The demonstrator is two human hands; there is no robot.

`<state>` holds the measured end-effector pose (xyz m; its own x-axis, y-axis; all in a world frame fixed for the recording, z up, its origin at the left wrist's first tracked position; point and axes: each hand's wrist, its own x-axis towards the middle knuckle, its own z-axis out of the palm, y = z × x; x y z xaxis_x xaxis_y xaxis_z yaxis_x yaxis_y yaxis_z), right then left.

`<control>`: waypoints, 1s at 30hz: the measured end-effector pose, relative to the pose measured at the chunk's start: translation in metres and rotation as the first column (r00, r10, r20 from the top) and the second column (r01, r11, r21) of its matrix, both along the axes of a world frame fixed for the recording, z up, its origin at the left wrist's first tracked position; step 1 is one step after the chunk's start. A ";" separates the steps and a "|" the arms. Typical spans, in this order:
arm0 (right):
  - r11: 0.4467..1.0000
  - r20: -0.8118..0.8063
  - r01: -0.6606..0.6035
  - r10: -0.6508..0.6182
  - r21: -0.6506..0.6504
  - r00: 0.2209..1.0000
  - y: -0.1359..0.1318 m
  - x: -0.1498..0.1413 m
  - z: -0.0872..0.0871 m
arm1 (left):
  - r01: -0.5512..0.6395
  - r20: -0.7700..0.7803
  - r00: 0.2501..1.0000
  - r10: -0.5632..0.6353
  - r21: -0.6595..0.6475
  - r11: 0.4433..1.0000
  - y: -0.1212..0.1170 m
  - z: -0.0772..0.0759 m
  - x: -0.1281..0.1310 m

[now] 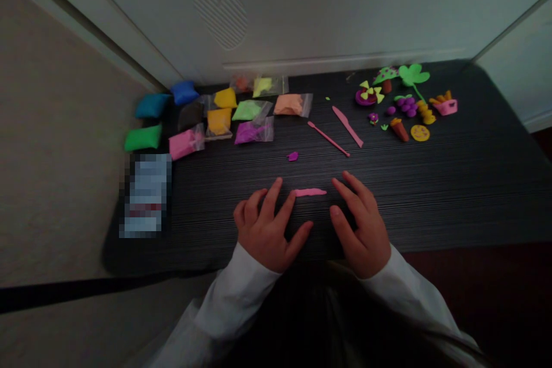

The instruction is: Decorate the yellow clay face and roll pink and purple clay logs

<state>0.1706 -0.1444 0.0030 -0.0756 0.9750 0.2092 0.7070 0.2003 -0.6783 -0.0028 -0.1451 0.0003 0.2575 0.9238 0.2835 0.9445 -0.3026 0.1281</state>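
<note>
Nearest, the left hand (pixel 267 230) and right hand (pixel 360 227) rest low at the table (pixel 466 184), fingers spread and relaxed, grasping nothing. Between them lies a pink clay strip (pixel 311 192), its left end seemingly touching the left index fingertip, its right end just short of the right index finger; that light contact perhaps steadies the soft strip without squashing it. Just beyond are a purple clay scrap (pixel 293 156), then a pink modelling stick (pixel 329 139) and pink clay knife (pixel 347 126), slanted, likely for easy reach. Farther back, bagged clay packets (pixel 219 121) sit left and small clay models (pixel 407 106) right, presumably sorted apart
</note>
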 end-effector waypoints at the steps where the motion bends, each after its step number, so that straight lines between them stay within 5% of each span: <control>1: 1.000 0.002 -0.001 0.001 0.000 1.000 0.000 0.000 0.000 | -0.003 0.000 1.000 0.003 0.001 1.000 0.000 0.000 0.001; 30: 1.000 0.044 -0.003 0.003 0.003 0.999 0.001 -0.001 0.001 | 0.027 -0.019 0.999 -0.027 -0.011 1.000 0.000 -0.006 0.003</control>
<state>0.1698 -0.1433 0.0038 -0.0880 0.9741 0.2084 0.7357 0.2046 -0.6457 -0.0003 -0.1454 -0.0056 0.2876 0.9193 0.2686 0.9383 -0.3267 0.1136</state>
